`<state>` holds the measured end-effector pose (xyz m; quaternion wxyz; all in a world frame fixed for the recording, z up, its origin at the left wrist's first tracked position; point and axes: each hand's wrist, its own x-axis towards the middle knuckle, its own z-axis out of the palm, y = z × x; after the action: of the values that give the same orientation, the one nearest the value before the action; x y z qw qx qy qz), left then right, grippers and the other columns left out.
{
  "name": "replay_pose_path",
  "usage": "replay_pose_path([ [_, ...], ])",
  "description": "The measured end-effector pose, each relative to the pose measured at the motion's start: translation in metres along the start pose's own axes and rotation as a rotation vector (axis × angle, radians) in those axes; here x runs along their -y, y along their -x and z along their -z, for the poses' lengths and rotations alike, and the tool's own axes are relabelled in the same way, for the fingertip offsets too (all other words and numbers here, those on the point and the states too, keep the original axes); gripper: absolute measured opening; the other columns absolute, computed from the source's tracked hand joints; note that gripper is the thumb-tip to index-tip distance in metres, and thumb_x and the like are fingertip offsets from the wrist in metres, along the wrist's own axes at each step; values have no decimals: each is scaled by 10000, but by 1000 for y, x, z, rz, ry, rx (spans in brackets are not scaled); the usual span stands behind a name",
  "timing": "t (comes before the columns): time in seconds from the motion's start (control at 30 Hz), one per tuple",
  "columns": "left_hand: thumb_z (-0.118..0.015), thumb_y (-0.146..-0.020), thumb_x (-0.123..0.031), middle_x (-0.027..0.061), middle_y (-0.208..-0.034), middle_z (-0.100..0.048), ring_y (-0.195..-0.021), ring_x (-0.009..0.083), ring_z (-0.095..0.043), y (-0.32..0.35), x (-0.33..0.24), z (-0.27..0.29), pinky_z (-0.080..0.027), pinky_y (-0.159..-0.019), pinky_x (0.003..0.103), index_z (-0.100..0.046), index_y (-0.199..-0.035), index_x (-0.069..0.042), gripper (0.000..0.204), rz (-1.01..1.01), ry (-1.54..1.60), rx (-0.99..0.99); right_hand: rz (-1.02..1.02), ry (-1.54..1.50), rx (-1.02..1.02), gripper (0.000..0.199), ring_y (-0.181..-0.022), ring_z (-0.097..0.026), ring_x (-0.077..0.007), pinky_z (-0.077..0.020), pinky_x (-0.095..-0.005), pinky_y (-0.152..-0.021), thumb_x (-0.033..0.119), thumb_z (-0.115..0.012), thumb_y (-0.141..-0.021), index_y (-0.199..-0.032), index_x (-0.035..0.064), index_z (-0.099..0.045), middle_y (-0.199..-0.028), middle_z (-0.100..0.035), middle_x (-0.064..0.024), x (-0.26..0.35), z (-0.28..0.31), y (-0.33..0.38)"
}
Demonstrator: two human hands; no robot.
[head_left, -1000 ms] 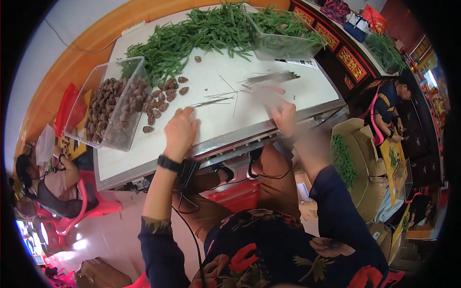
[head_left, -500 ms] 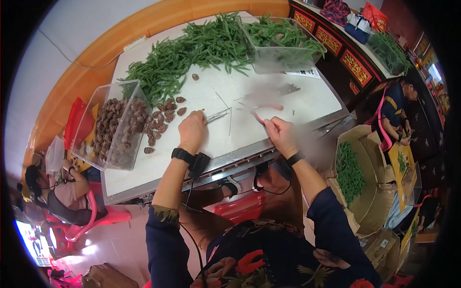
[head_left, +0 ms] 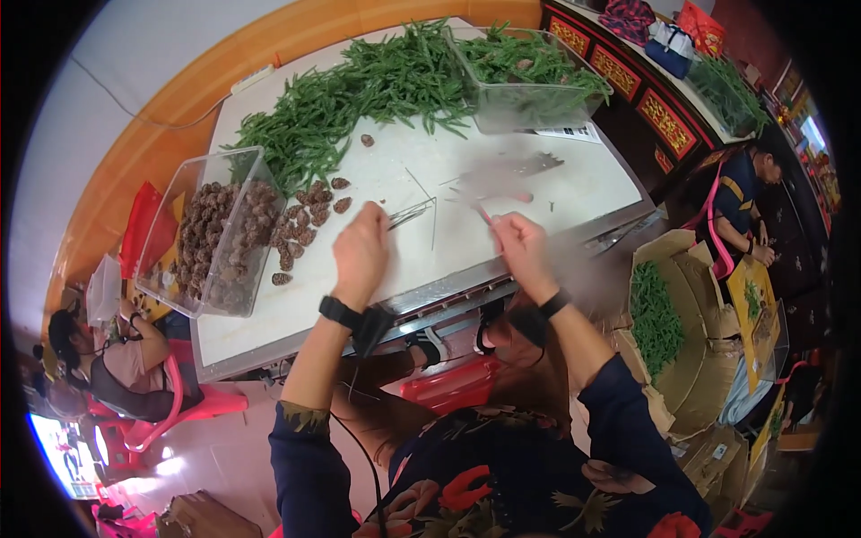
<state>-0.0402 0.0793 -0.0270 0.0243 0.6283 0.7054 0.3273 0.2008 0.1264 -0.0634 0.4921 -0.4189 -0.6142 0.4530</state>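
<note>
My left hand (head_left: 360, 253) is closed on a small bundle of thin wires (head_left: 411, 212), whose ends point right over the white tabletop. One bent wire stands out past the bundle. Just to the right, my right hand (head_left: 522, 249) is closed round a red handle of what looks like pliers (head_left: 486, 214). Their thin jaws point left toward the wires, apart from them as far as I can see. A grey blur partly covers the tool. Loose pine cones (head_left: 296, 235) lie left of my left hand.
A clear bin of pine cones (head_left: 254, 161) stands at the table's left. Green sprigs (head_left: 377, 81) heap along the back, beside another clear bin (head_left: 529, 97). A cardboard box (head_left: 695, 377) with greenery stands right. Co-workers sit on both sides.
Both my hands have shifted slightly, the left one a little upward with its fingers turned more toward the wires. The wires and the red-handled tool stay in my hands.
</note>
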Motion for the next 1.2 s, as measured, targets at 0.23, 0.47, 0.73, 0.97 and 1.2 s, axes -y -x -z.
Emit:
replay_pose_path([
  [0.23,-557,-863,-175,150,-747,-622,-687,363,-612,32,-39,-3,-478,-588,442,-527,-870,-76,104,-161,169,96,-207,-341,293,199,-523,-455,-48,-363,-200,-474,169,-505,-945,-924,29,-645,-737,-569,7,25,-62,11],
  [0.47,-642,-799,-167,135,-864,-617,-762,327,-622,-25,21,8,-493,-642,419,-573,-967,-76,203,-105,-148,53,-214,-625,155,204,-551,-459,-64,-361,-207,-488,191,-460,-964,-963,42,-600,-684,-511,8,-11,-44,-19],
  [0.73,-635,-757,-135,146,-943,-623,-824,339,-619,-80,67,-24,-494,-701,418,-592,-1032,-60,288,-146,-537,54,-376,-604,336,176,-529,-325,-32,-288,-191,-485,178,-424,-987,-1005,71,-563,-627,-333,68,-3,-6,-17],
  [0.97,-575,-826,-98,77,-852,-667,-806,156,-599,-41,-18,2,-481,-703,298,-600,-1049,-45,231,333,620,70,-282,-596,336,164,-537,-377,-66,-322,-218,-488,156,-467,-945,-815,61,-502,-659,-401,28,-27,16,-17],
  [1.2,-545,-855,-16,143,-978,-642,-794,115,-581,44,-58,-15,-482,-761,229,-540,-1120,-26,265,516,1520,103,59,-242,236,251,-580,-352,-34,-310,-188,-520,114,-432,-952,-1161,40,-548,-686,-422,50,-61,5,12],
])
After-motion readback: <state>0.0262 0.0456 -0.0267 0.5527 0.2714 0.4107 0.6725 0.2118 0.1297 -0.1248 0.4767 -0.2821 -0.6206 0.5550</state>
